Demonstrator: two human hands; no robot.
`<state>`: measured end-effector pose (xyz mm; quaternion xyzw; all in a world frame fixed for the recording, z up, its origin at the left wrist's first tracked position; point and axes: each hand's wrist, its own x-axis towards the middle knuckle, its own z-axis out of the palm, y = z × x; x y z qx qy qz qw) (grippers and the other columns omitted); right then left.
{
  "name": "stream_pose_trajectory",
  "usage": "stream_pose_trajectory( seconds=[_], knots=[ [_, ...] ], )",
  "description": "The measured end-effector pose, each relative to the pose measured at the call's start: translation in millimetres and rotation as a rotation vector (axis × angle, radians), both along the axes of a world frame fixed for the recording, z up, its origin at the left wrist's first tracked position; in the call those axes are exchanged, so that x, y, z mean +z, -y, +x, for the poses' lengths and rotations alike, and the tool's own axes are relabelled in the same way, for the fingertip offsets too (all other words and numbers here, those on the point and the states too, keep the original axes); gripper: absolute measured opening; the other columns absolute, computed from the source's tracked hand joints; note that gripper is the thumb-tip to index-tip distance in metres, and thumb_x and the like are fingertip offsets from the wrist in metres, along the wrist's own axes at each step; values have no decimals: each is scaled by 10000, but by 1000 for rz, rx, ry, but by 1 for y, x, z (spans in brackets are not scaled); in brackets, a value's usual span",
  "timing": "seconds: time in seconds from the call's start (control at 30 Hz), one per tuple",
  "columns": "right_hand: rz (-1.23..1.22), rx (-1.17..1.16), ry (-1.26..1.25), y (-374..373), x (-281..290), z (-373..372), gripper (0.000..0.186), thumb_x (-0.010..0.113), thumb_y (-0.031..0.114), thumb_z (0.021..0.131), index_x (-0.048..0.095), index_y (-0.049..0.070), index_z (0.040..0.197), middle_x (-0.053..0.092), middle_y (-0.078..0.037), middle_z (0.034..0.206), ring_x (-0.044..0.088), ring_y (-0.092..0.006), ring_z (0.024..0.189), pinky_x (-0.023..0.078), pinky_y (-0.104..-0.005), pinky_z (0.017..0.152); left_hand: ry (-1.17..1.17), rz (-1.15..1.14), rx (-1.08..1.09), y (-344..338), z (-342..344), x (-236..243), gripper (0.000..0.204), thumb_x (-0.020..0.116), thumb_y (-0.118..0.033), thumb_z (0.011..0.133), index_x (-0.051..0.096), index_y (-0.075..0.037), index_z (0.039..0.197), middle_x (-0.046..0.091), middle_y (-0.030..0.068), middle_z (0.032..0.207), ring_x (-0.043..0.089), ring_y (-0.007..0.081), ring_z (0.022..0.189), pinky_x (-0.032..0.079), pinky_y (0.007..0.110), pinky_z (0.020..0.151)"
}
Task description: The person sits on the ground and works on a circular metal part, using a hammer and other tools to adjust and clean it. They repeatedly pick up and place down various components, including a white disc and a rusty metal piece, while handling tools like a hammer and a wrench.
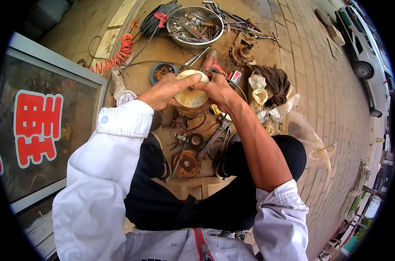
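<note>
Both my hands grip a pale, stained round disc [190, 98], with a rusty rim beneath it. My left hand [170, 89] has its thumb across the top, and my right hand [219, 91] holds the opposite side with its thumb bent inward. Below lie a dark hub [196, 140], a rusty round plate [187, 164], wrenches and other metal parts. Just beyond my hands are a red power tool [210, 59] and a blue-rimmed dish [154, 70] of small rusty fasteners.
A steel bowl [175, 27] of parts, coiled cables [156, 21] and a red coiled hose [119, 55] lie beyond. A glass door [49, 78] stands left. Right are a dark cloth [273, 82], plastic bags [310, 139], brick paving [315, 78] and a parked white car [362, 52].
</note>
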<state>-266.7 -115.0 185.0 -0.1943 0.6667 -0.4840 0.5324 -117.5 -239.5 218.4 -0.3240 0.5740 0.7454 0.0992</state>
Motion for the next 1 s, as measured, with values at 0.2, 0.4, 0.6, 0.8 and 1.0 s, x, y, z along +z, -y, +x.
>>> stream_pose_trajectory(
  seconds=[0.2, 0.4, 0.6, 0.8, 1.0],
  knots=[
    [-37, 1, 131, -6, 7, 1, 635, 797, 196, 844, 541, -84, 1352, 679, -199, 1191, 687, -298, 1040, 565, -421, 860, -80, 57, -24, -1, 5, 12, 670, 685, -508, 963, 558, 1, 1380, 635, 125, 1296, 662, 214, 1156, 586, 405, 942],
    [-90, -31, 148, -4, 2, 3, 548, 754, 124, 872, 547, -95, 1329, 678, -194, 1186, 691, -295, 1037, 581, -420, 844, -81, 49, -20, -3, 6, 12, 641, 701, -465, 966, 553, 4, 1377, 634, 125, 1289, 662, 212, 1155, 600, 400, 928],
    [-67, -55, 152, -2, 16, 6, 451, 731, 33, 883, 575, -103, 1284, 687, -193, 1170, 705, -300, 1024, 598, -438, 820, -89, 58, 48, -7, 3, 11, 596, 719, -430, 961, 578, 11, 1337, 656, 116, 1244, 677, 200, 1117, 608, 387, 904],
    [-137, -214, 49, 10, 32, 14, 440, 694, -47, 850, 561, -126, 1262, 693, -217, 1133, 725, -293, 949, 622, -392, 817, -134, 5, 153, -1, -3, 12, 588, 790, -361, 914, 588, 54, 1277, 677, 141, 1222, 697, 202, 1074, 601, 362, 880],
    [-240, -64, -56, 5, 115, 8, 487, 722, 83, 917, 530, -126, 1313, 702, -232, 1112, 742, -306, 970, 654, -427, 837, -397, -155, 134, 16, -8, 74, 596, 744, -389, 950, 567, 57, 1305, 683, 160, 1210, 725, 200, 1013, 619, 348, 854]
  ],
)
